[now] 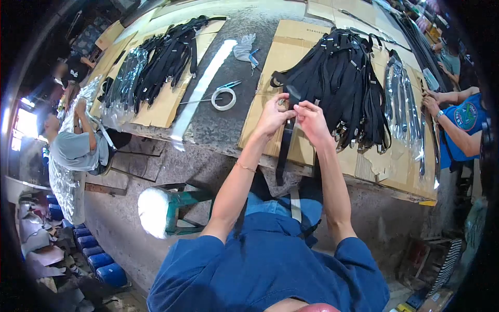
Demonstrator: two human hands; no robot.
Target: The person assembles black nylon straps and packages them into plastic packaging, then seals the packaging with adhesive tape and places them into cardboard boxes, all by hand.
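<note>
My left hand (274,115) and my right hand (312,120) meet over the near edge of a cardboard sheet, fingertips pinched close together. Between them is a small clear piece too fine to make out. A black strap (284,151) hangs down from my left hand past the table edge. Just beyond my hands lies a large pile of black straps (338,73) with metal buckles at their near ends. To the left, a roll of tape (223,99) rests on the dark table, with a blue-handled cutter (228,85) at its top.
Another strap pile (169,62) lies at the left, with plastic-wrapped straps (403,99) at the right. Below the table stands a green stool (179,210). A person in grey (78,151) is at left, a person in blue (462,122) at right.
</note>
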